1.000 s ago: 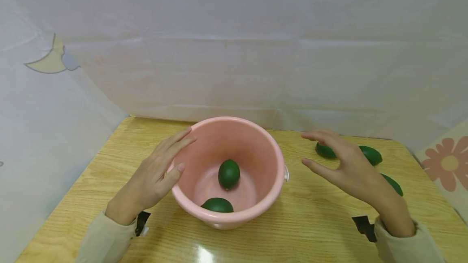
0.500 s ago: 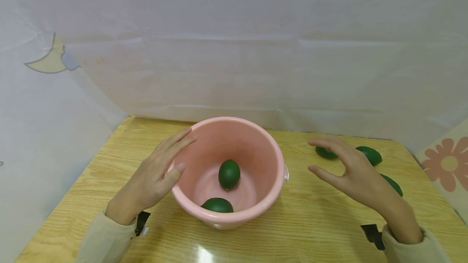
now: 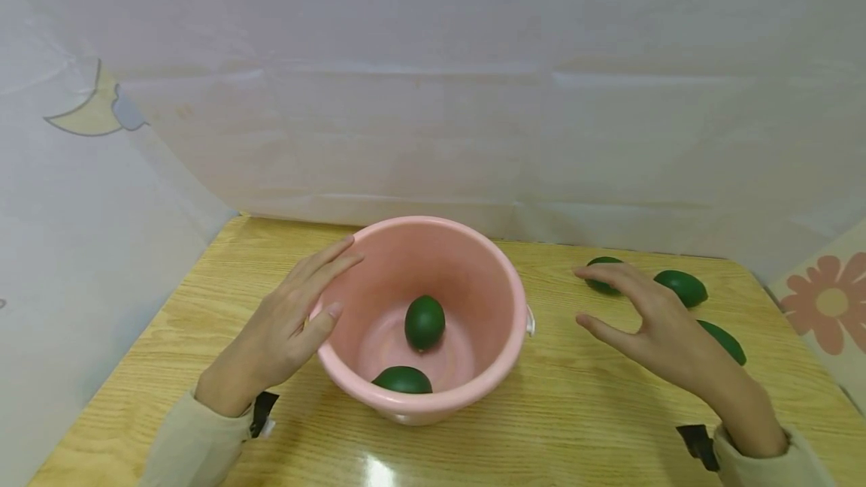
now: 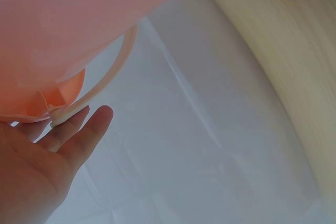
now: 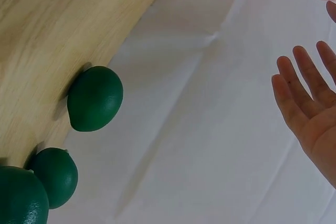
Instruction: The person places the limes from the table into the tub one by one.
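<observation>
A pink bucket (image 3: 504,367) stands on the table with two green limes inside: one lime (image 3: 425,323) near the middle of its floor, another lime (image 3: 402,379) partly hidden by the near rim. My left hand (image 3: 271,337) rests at the bucket's left rim with fairly straight fingers; the left wrist view shows these fingers beside the bucket's handle (image 4: 107,74). To the bucket's right, my right hand (image 3: 659,329) hovers with fingers and thumb spread, holding nothing. Behind it lie three more limes: a far lime (image 3: 604,275), a middle lime (image 3: 682,288) and a nearer lime (image 3: 722,342).
The wood-grain table (image 3: 575,427) extends around the bucket. Pale sheeting (image 3: 419,111) hangs behind and at both sides, printed with a moon (image 3: 95,107) and a flower (image 3: 828,303). A handle mount (image 3: 531,322) juts from the bucket's right side.
My right hand has drifted right and slightly nearer to me, uncovering more of the far lime. The left hand, bucket and limes look unmoved.
</observation>
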